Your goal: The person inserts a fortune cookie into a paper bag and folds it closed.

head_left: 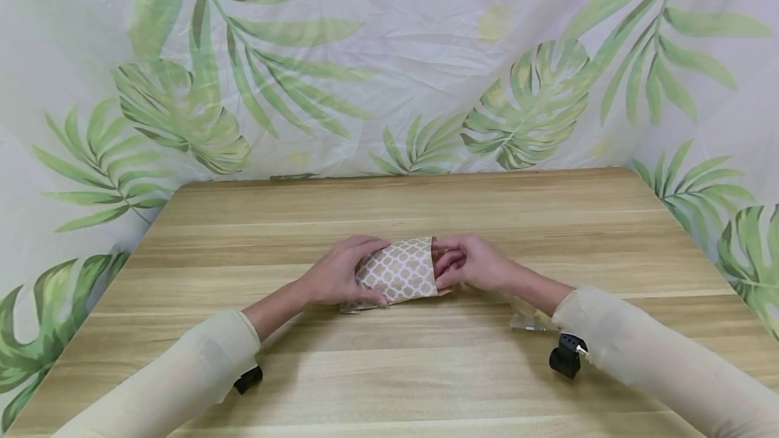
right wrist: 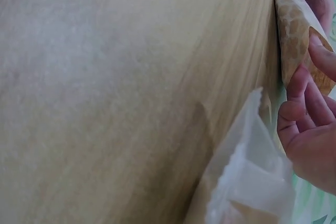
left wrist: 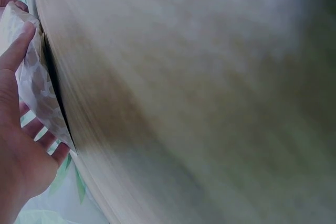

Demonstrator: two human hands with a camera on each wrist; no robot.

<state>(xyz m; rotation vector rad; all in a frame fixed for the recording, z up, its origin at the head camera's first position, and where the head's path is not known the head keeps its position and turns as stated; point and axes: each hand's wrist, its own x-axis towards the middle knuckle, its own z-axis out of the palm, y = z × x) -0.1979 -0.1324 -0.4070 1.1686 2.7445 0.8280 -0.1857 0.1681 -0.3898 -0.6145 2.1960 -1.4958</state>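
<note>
A small paper bag, tan with a white lattice pattern, lies sideways over the table between both hands, its mouth facing right. My left hand grips its closed end, thumb across the front and fingers behind, as the left wrist view of the bag also shows. At the mouth, my right hand has its thumb and fingertips on the edge, the other fingers curled. The right wrist view shows the bag's brown inside beside these fingertips. What the bag contains is hidden.
A clear plastic packet lies on the wooden table beneath my right wrist; the right wrist view shows this packet close up. Black devices hang under both sleeves. A leaf-patterned cloth stands behind the table's far edge.
</note>
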